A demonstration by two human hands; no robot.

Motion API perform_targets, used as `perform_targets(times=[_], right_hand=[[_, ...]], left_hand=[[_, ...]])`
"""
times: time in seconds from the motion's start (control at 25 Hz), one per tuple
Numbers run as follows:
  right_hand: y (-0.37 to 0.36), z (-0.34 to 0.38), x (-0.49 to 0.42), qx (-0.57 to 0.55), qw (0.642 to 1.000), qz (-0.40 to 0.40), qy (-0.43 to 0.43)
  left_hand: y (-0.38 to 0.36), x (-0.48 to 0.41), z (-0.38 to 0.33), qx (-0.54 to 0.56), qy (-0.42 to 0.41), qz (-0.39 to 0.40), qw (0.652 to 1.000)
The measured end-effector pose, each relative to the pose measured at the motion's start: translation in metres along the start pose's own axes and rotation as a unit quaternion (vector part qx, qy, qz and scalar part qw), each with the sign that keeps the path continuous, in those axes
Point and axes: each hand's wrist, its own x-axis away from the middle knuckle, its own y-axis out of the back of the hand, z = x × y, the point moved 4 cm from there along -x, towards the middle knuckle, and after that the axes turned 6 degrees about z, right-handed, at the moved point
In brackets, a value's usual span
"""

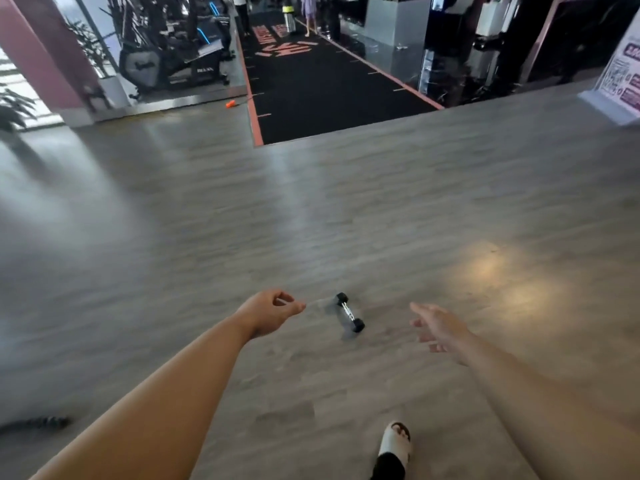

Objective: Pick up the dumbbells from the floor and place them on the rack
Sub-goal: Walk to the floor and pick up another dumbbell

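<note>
A small dumbbell (349, 312) with black hex ends and a chrome handle lies on the grey wood-look floor, between my two outstretched arms. My left hand (272, 311) hovers just left of it, fingers loosely curled and holding nothing. To the right of the dumbbell my right hand (438, 329) is held out with fingers spread and empty. Neither hand touches the dumbbell. No rack is in view.
My foot in a white slide sandal (394, 441) steps at the bottom. A black turf lane (311, 88) with an orange border runs ahead. Exercise machines (173, 60) stand far left, a small orange object (230, 104) lies by them, and a sign board (620, 84) stands far right.
</note>
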Motion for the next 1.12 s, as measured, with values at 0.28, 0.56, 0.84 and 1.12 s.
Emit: perform_targets(times=[0.28, 0.56, 0.84, 1.12], right_hand=[[0.030, 0.059, -0.128, 0.033, 0.998, 0.019, -0.046], [0.018, 0.137, -0.234, 0.034, 0.999, 0.012, -0.025], [-0.024, 0.126, -0.337, -0.022, 0.987, -0.074, -0.143], [-0.081, 0.099, -0.432, -0.055, 0.962, -0.098, -0.248]], left_hand=[[0.070, -0.140, -0.048, -0.063, 0.033, -0.030, 0.997], [0.086, -0.288, -0.096, -0.122, -0.010, 0.058, 0.991], [0.110, -0.476, -0.094, -0.136, -0.042, 0.197, 0.970], [0.081, -0.652, -0.063, -0.167, -0.010, 0.303, 0.938]])
